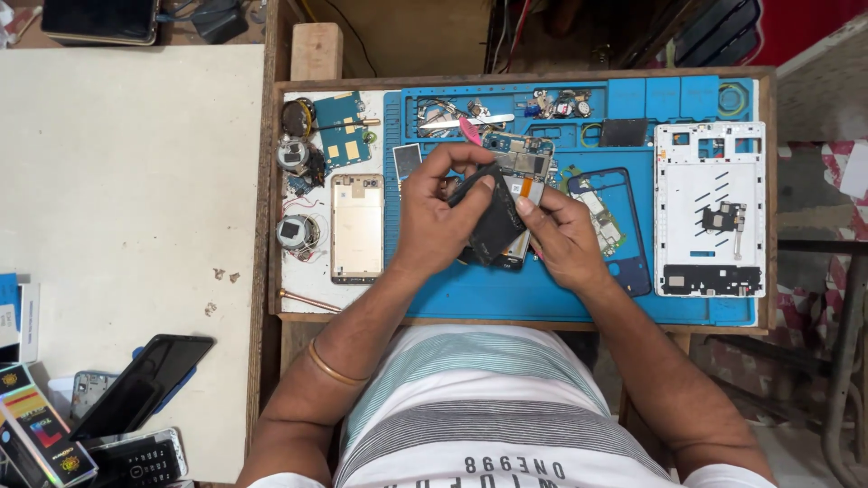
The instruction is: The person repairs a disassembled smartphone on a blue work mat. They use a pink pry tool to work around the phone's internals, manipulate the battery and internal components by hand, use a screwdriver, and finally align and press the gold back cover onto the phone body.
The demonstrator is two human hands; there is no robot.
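I hold a black flexible sheet [495, 221], thin, matte and limp, bent into a curve over the opened phone [523, 185] that lies on the blue mat [506, 294]. It sits near the middle of the mat, between my two hands. My left hand [443, 212] pinches the sheet's upper edge, fingers curled round it. My right hand [562, 237] grips its right edge with thumb and forefinger, resting partly on the phone. The phone's inside shows a metal shield, small green board parts and an orange patch beside my right thumb.

The mat is rubbery with moulded compartments along its far edge, where tweezers [466, 121], screws and small metal bits lie. A pink pick [470, 131] rests just beyond my left hand. Right of my right hand lies a blue phone frame [633, 226], hollow and round-cornered, with a green circuit board [601, 217] inside it. Further right sits a white plastic tablet frame [710, 208], flat and rectangular, with black parts on it.

Left of the mat, on a white board, lies a gold metal back cover [356, 228], smooth with rounded corners, and beside it round speaker parts [297, 233] with thin wires. All this rests in a wooden tray [273, 199] with a raised rim. On the pale table [127, 181] to the left, at the near corner, lies a dark glossy phone [145, 384]. A gold bangle [333, 369] circles my left forearm.
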